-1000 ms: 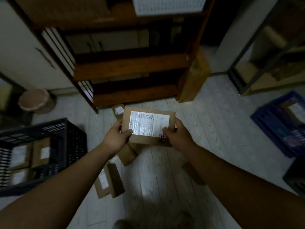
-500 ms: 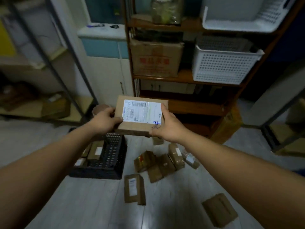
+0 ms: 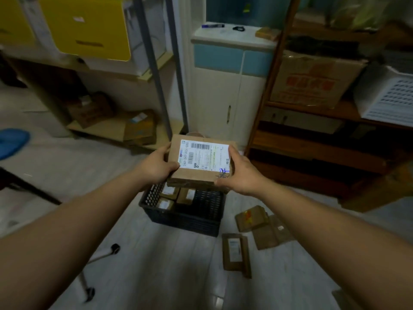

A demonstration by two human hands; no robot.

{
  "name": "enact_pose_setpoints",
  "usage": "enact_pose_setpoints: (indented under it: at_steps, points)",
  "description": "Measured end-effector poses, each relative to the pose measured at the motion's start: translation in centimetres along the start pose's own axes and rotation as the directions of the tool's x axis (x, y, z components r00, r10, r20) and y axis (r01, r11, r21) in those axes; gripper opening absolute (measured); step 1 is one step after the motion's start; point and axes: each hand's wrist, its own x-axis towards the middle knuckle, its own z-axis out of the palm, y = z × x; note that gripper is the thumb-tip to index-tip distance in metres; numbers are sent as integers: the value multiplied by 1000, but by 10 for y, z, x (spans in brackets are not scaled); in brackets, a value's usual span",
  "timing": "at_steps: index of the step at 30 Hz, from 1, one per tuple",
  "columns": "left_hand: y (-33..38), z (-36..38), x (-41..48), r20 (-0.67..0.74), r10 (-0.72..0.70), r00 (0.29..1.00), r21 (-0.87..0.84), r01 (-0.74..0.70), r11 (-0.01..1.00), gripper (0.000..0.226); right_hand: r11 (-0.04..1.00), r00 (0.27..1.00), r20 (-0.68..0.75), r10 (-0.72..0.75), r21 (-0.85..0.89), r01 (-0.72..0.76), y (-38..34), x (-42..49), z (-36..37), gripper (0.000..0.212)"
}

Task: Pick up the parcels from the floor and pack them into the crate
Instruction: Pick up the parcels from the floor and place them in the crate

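Observation:
A flat brown cardboard parcel [image 3: 196,173] with a white shipping label faces up between both hands. My left hand [image 3: 154,167] grips its left edge and my right hand [image 3: 240,173] grips its right edge, thumbs on top. The parcel hangs directly above a black slatted crate [image 3: 185,217] on the floor, which holds several small brown parcels [image 3: 171,193]. More brown parcels lie on the floor right of the crate: a long one [image 3: 235,253], one with a red sticker [image 3: 251,218], and a flat one [image 3: 271,234].
A wooden shelf unit [image 3: 312,139] stands at right with a large carton [image 3: 312,83] and a white basket [image 3: 388,97]. A metal rack [image 3: 154,70] with boxes stands at left. A white cabinet [image 3: 223,104] is behind the crate. A wheeled chair base [image 3: 98,260] is at lower left.
The view swung left and my hands carried the parcel from above the floor parcels to directly over the black crate. Both hands kept their hold.

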Motion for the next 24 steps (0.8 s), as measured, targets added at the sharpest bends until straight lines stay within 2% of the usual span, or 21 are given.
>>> enact_pose_setpoints:
  at_steps: [5, 10, 13, 16, 18, 22, 24]
  points:
    - [-10, -14, 53, 47, 6, 999, 18, -7, 1000, 70, 998, 999, 3, 53, 20, -53, 4, 48, 19, 92]
    - [-29, -9, 132, 37, -40, 999, 106, 36, 994, 72, 993, 993, 25, 116, 34, -117, 31, 111, 31, 98]
    - [-58, 4, 184, 42, -71, 997, 150, 64, 987, 67, 988, 989, 58, 138, 64, -141, 53, 152, 62, 103]
    - [-103, 19, 240, 103, -88, 991, 186, 67, 980, 60, 981, 983, 81, 167, 89, -174, 107, 201, 111, 108]
    - [-129, 25, 268, 130, -81, 988, 227, 50, 973, 65, 969, 971, 87, 224, 84, -232, 122, 214, 130, 108]
    - [-209, 49, 338, 219, -115, 969, 323, 39, 946, 95, 954, 959, 76, 273, 108, -280, 164, 255, 195, 75]
    - [-257, 67, 372, 265, -129, 956, 340, 33, 940, 92, 947, 954, 84, 287, 126, -296, 200, 276, 234, 81]
